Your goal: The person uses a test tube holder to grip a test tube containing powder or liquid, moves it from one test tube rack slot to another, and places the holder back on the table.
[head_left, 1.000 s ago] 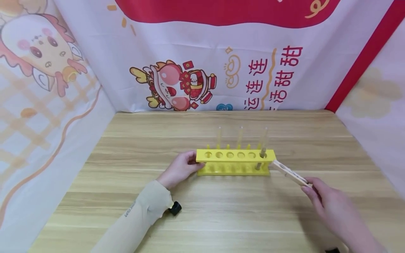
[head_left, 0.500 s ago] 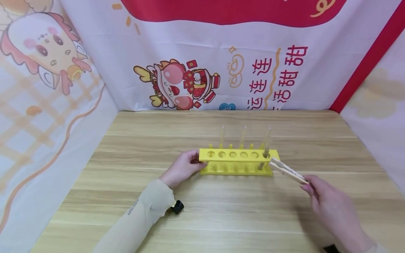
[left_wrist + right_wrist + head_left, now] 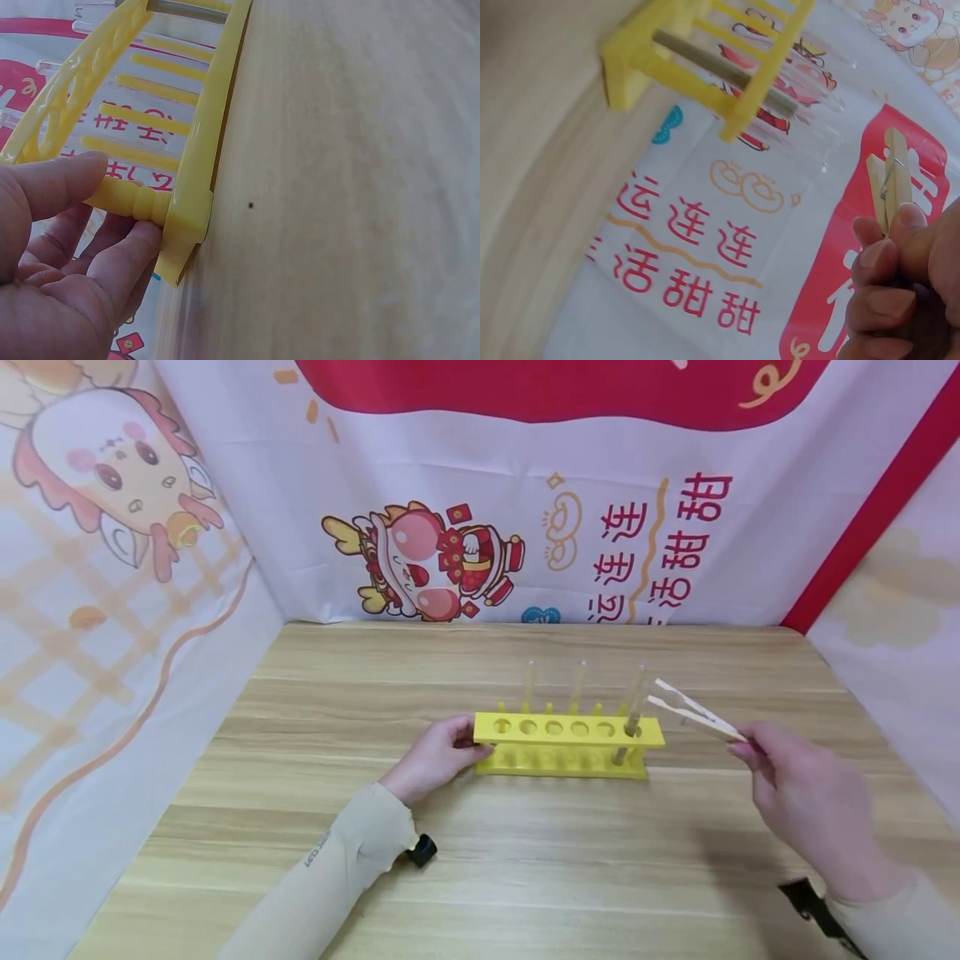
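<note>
A yellow test tube rack [image 3: 558, 739] stands on the table. With thumb and fingers my left hand [image 3: 431, 756] grips the post at its left end, clearly seen in the left wrist view. Through the rack's rightmost hole leans a test tube [image 3: 632, 723] with grey contents, its clear top sticking out above. Clear tubes, such as this test tube [image 3: 528, 683], stand over the back pegs. My right hand [image 3: 813, 802] holds a wooden test tube clamp [image 3: 723, 729] by its handle end. The clamp's prongs are spread, just right of the leaning tube's top and apart from it.
The wood-grain table [image 3: 525, 868] extends in front of and beside the rack. A white printed cloth [image 3: 465, 452] hangs behind, with more cloth at both sides. Black straps or camera parts [image 3: 422, 850] sit at the wrists.
My right hand has risen, carrying the clamp from beside the rack's right end up to the leaning tube's top. The clamp's prongs now look wider apart. My left hand stays on the rack.
</note>
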The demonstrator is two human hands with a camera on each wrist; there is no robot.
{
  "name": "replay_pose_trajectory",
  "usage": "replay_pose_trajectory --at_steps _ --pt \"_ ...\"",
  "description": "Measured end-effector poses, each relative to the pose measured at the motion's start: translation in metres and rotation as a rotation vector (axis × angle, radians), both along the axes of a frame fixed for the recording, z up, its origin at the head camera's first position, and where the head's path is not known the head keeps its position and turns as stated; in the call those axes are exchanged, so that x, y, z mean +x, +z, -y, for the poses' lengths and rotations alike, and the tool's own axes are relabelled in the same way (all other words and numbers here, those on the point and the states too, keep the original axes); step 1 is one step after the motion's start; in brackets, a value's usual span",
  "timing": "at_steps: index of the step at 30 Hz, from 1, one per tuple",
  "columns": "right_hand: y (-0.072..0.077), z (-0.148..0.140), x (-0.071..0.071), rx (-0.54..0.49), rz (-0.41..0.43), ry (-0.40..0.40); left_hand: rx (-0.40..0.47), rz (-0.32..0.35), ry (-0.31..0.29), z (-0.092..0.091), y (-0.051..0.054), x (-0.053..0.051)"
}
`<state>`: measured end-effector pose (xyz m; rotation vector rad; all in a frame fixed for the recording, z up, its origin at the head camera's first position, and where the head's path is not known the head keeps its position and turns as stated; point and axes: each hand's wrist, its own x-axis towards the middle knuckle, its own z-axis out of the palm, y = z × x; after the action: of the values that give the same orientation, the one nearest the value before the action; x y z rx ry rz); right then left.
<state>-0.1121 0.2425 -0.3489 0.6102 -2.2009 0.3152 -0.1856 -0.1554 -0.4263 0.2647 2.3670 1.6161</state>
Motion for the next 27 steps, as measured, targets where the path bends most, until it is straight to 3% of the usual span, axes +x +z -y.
replay_pose_trajectory --at_steps 11,17,27 --pt "0.016 -0.001 -0.022 0.062 0.065 0.054 -0.016 0.012 -0.018 0.001 0.000 0.000" --pt "0.017 0.001 -0.026 0.088 0.130 0.051 -0.018 0.011 -0.027 0.001 -0.002 -0.001" --pt "0.016 0.001 -0.030 0.091 0.133 0.045 -0.016 0.016 -0.020 0.001 0.000 0.000"
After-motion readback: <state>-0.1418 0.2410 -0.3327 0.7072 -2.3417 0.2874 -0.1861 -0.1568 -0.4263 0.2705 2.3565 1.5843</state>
